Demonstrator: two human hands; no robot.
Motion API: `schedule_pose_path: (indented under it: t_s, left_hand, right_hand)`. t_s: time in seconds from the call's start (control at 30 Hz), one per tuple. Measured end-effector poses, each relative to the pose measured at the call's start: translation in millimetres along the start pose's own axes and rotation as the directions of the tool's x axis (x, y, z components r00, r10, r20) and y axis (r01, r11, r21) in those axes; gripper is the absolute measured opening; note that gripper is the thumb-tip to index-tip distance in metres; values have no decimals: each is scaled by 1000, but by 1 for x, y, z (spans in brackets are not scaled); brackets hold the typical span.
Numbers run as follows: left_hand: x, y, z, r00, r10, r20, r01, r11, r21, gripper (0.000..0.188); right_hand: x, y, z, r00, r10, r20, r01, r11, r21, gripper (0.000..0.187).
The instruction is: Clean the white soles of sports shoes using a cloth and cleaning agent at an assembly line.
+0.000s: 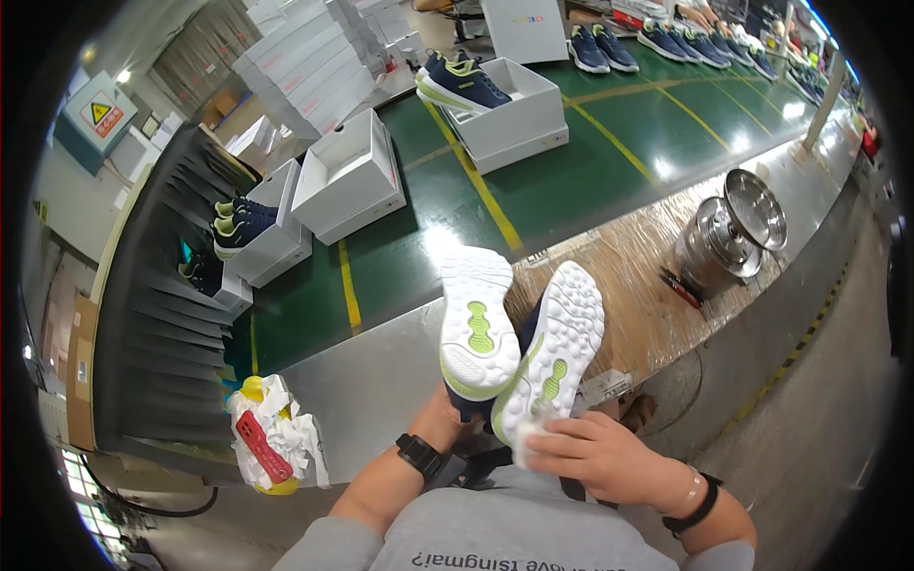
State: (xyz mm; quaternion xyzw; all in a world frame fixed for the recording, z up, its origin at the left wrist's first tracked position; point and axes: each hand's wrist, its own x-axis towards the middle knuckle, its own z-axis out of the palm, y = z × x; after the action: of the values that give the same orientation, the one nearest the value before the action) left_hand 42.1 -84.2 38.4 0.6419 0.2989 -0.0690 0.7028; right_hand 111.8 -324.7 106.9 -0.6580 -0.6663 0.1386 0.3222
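A pair of navy sneakers is held up in front of me, their white soles with green inserts facing me. The left sneaker [478, 328] stands upright and the right sneaker [562, 347] leans to the right against it. My left hand [453, 413] supports them from behind and below, its fingers mostly hidden by the shoes. My right hand [595, 452] pinches a white cloth [529, 442] against the heel end of the right sneaker's sole.
Behind the metal bench [381, 366], a green conveyor [447, 214] carries white shoeboxes [354, 186] and several navy sneakers [466, 86]. A metal canister [709, 252] and red-handled pliers [681, 288] stand at right. White rags [300, 438] and a red phone [262, 447] lie at left.
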Motion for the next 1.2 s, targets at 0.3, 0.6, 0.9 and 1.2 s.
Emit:
schedule_pose_path:
  t_s: [0.3,0.6,0.9,1.2]
  left_hand:
    - [-15,-32,-10,999,42,-25,-47,970,-240,27]
    - [19,-48,-12,999,26,-30,-37,876,-481,27]
    - [36,-49,-12,1000,0,0,0,759,-651,27]
    - [29,-56,-12,1000,-15,26,29,654,-756,27]
  right_hand:
    - [74,17,-31,985,-115,-125,109,992,-60,53]
    - [185,148,-12,999,-46,-13,46,999,-19,49]
    - [266,172,7,981,1,195,-42,978,206,37]
    - [238,172,4,998,-50,33,54,992,-118,33]
